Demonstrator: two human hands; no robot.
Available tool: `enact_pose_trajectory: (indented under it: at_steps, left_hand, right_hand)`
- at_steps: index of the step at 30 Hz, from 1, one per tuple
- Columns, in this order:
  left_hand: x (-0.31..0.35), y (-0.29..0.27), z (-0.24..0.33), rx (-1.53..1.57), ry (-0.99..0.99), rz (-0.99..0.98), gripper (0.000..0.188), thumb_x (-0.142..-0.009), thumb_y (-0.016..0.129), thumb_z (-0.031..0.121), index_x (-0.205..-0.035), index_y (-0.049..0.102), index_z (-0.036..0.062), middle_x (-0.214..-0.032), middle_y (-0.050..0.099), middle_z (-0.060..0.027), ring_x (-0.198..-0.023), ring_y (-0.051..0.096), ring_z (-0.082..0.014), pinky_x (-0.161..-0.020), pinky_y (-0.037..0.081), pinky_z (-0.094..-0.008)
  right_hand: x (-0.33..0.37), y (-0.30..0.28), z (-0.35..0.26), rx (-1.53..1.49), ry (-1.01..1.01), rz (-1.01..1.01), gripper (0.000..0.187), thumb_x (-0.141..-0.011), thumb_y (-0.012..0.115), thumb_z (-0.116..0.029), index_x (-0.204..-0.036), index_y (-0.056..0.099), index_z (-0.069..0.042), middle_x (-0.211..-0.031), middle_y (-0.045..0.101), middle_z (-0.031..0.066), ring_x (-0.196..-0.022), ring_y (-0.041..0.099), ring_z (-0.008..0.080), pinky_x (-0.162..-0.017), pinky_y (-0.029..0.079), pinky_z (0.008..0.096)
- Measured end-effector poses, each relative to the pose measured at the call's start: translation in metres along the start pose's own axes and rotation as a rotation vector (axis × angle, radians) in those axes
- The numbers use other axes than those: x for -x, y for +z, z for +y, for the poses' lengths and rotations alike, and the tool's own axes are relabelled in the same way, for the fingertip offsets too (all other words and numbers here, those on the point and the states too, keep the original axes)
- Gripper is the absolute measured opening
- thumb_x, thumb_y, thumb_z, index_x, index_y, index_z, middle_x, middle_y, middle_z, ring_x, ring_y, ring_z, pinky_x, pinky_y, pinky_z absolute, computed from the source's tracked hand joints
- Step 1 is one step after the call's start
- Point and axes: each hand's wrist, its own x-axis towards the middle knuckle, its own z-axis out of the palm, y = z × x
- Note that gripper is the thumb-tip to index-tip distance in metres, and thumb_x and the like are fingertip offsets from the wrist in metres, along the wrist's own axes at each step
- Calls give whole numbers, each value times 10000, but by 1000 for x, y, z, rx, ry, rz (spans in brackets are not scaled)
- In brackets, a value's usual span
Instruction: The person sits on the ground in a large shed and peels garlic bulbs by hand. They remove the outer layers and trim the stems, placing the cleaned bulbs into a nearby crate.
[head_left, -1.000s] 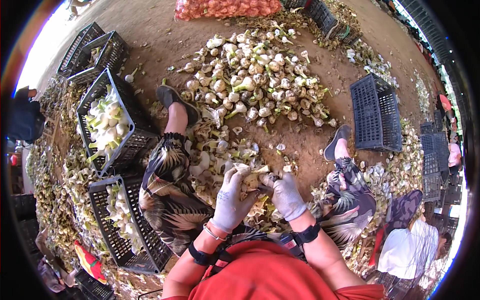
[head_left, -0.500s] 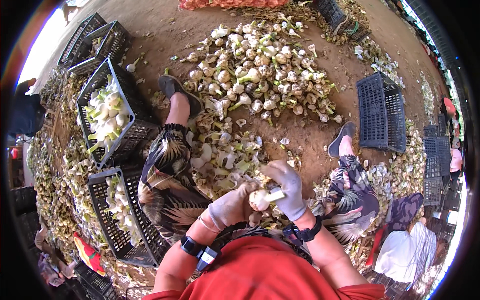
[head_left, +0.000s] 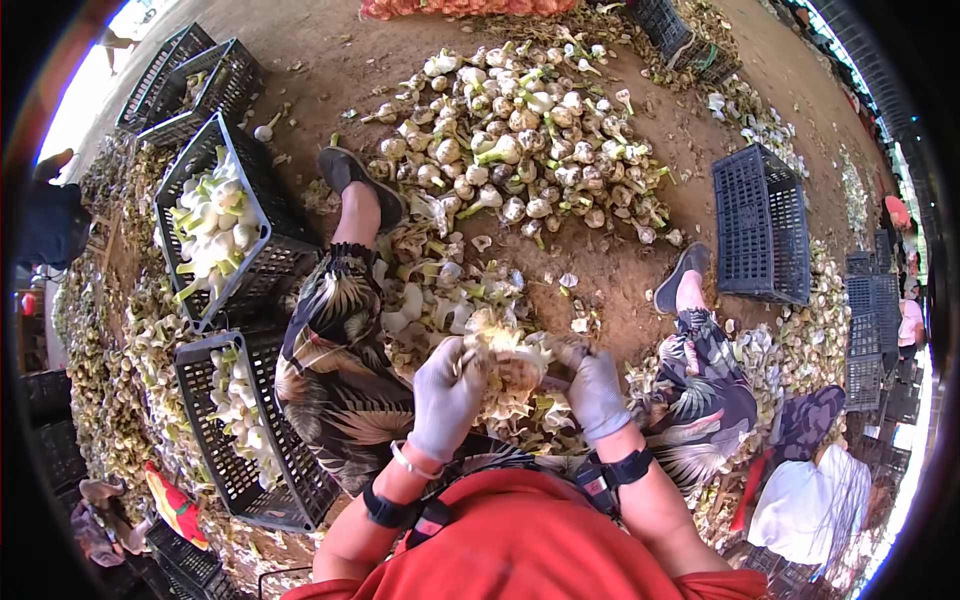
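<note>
My gloved left hand [head_left: 443,395] is closed, its fingertips on a garlic bulb [head_left: 515,374] held over my lap. The bulb is blurred, with loose pale skin fraying along its top. My gloved right hand [head_left: 597,392] is pinched at the bulb's right side, on a strip of garlic skin [head_left: 543,350]. A narrow greyish piece by its fingers is too blurred to name. Peeled skins and stalk scraps [head_left: 440,300] lie between my legs. Farther ahead, a heap of untrimmed garlic bulbs [head_left: 520,140] covers the ground.
At my left stand a black crate [head_left: 262,250] full of cleaned garlic and another crate [head_left: 290,450] partly filled. A black crate [head_left: 762,225] stands at right. A red net sack [head_left: 460,8] lies at the far edge. Other people sit nearby, one in a white top [head_left: 812,505].
My hands have moved apart, the left turning upright and the right shifting right. The bulb's cut stem, visible before, no longer shows clearly; skin now frays between the hands.
</note>
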Motion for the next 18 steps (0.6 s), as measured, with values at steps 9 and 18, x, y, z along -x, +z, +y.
enact_pose_trajectory:
  at_steps: [9, 18]
  left_hand:
    - [-1, -67, 31, -478, 224, 95, 217, -955, 664, 128, -1141, 628, 21, -983, 678, -187, -844, 679, -291, -756, 535, -385]
    - [2, -13, 33, -493, 472, -134, 204, -843, 757, 135, -805, 595, 17, -836, 583, -174, -777, 584, -396, -675, 471, -455]
  right_hand:
    - [-15, -35, 19, -312, -68, -138, 248, -1042, 556, -172, -1233, 663, -56, -1175, 717, 122, -1078, 686, 253, -897, 580, 451]
    - [18, 18, -19, -50, -44, -37, 177, -1006, 637, -136, -1127, 684, -15, -938, 740, 92, -776, 736, 208, -683, 627, 365]
